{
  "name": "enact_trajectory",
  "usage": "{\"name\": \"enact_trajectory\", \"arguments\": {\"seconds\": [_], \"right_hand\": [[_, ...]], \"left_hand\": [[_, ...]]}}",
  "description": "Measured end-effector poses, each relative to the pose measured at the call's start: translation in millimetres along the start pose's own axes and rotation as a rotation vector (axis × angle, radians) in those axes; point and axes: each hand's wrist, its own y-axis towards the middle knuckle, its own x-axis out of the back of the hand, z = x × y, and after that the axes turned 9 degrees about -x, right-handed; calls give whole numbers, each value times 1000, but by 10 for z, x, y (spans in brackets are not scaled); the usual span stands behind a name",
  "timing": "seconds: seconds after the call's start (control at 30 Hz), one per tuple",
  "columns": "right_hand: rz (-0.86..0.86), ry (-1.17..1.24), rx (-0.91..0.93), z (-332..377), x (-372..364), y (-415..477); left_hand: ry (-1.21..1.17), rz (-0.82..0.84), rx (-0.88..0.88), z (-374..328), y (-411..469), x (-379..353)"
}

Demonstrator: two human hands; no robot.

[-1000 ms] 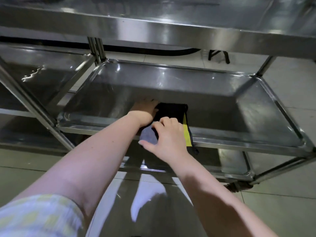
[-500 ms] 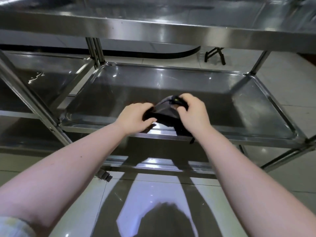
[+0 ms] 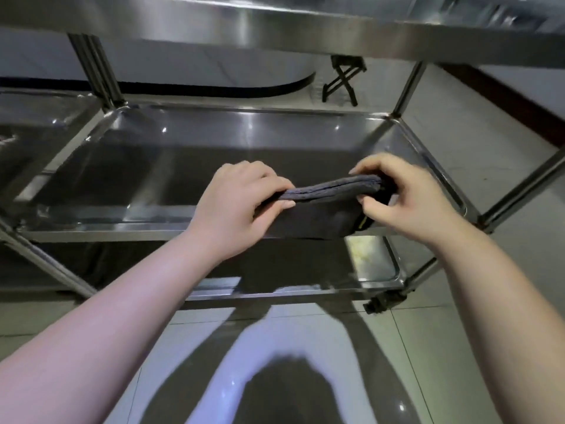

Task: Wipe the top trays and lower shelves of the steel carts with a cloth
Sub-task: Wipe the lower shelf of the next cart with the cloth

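- Head view looks down at a steel cart [image 3: 406, 87] from the front, both bare forearms reaching in under its top tray [image 3: 275, 35].
- Dark grey cloth [image 3: 321, 209] is folded into a thick strip and held stretched between the two hands, above the front part of the middle shelf [image 3: 244, 142].
- Its lower edge hangs down in front of that shelf's near rim; I cannot tell whether it touches the steel.
- A yellow trim [image 3: 363, 223] shows at the cloth's lower right corner.
- Left hand [image 3: 241, 206] grips the cloth's left end: fingers curled over the top of the fold, thumb pressed against the near side.
- Right hand [image 3: 406, 203] pinches the right end, fingers bent over the top edge and thumb tucked below it.
- Bottom shelf [image 3: 376, 264] lies beneath, with a pale yellowish patch on its right part.
- A caster wheel [image 3: 382, 302] sits under the cart's front right corner.
- Second cart's shelf [image 3: 39, 127] stands just beside on the left, its posts close to this one's.
- Beyond the cart, a black folding stand [image 3: 342, 81] rests on the glossy tiled floor [image 3: 458, 347].
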Motion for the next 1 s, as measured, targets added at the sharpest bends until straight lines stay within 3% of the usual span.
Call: {"name": "enact_trajectory", "arguments": {"seconds": [0.13, 0.3, 0.47, 0.53, 0.63, 0.73, 0.87, 0.93, 1.0], "right_hand": [[76, -42, -25, -510, -407, -578], [264, 117, -309, -1334, -1089, -1262], [409, 61, -462, -1930, -1513, -1350], [292, 54, -501, -2094, -1500, -1127], [-60, 29, -568, -2344, -1292, -665], [-232, 50, -651, -2553, -1153, -427], [-86, -139, -494, -2792, -1469, -674], [93, -256, -464, -2922, -1749, -947], [237, -379, -394, -3036, -1965, -1193]], "left_hand": [[-138, 121, 80, -311, -504, -547], [-144, 437, 131, -511, -1058, -1375], [-149, 678, 290, -475, -1096, -2053], [-100, 624, 365, -352, -857, -2250], [-46, 382, 557, -224, -337, -2516], [76, 451, 724, -118, 60, -2883], [7, 569, 574, -30, -62, -3390], [-48, 707, 468, -89, -397, -3593], [-93, 706, 361, -114, -726, -3726]]}}
